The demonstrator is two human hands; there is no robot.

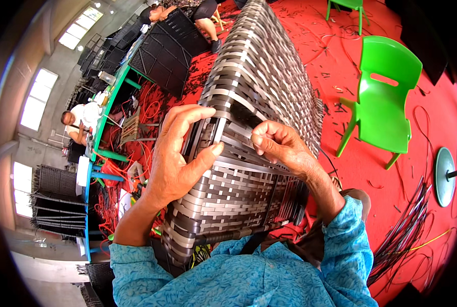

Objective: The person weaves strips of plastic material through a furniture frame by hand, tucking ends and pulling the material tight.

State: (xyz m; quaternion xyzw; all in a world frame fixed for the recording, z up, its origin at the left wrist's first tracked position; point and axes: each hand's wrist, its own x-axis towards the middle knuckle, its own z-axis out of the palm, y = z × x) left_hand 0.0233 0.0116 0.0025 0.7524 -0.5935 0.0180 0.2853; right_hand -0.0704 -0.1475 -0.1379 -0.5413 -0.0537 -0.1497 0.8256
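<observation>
A large woven piece of grey and dark plastic strips stands in front of me, reaching from my lap far up the picture. My left hand grips its left corner edge, thumb pressed on the weave and fingers curled over the frame. My right hand pinches a grey strip near the same edge, fingers closed around it. Both sleeves are blue and patterned.
A green plastic chair stands on the red floor at the right, another at the top. Loose dark strips lie at the lower right near a round grey base. Left: a green-edged table, dark woven panels, a seated person.
</observation>
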